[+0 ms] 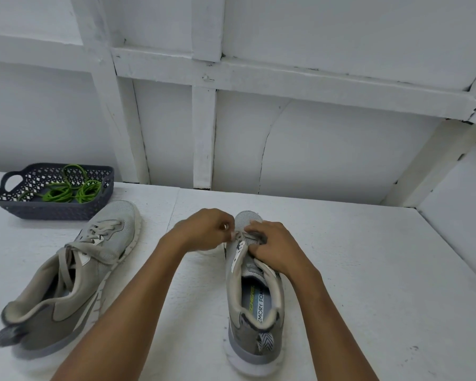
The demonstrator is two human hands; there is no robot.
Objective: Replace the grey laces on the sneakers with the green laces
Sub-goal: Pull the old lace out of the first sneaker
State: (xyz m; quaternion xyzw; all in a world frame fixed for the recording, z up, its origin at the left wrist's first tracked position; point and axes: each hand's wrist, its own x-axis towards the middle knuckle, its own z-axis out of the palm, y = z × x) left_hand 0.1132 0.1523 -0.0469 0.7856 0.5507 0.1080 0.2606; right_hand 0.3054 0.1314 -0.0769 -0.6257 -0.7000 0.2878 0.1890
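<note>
Two grey sneakers sit on the white table. The right sneaker (254,320) stands upright with its toe pointing away from me. My left hand (204,229) pinches the grey lace (238,237) at the lowest eyelets near the toe. My right hand (272,247) grips the shoe's tongue and lace area from the right side. The left sneaker (74,273) leans on its side, its grey laces (99,229) loose but threaded. Green laces (69,189) lie coiled in a dark basket (52,210) at the far left.
A white panelled wall (259,105) rises behind the table's far edge. The table surface (368,270) extends to the right, where a white side wall (465,202) closes it off.
</note>
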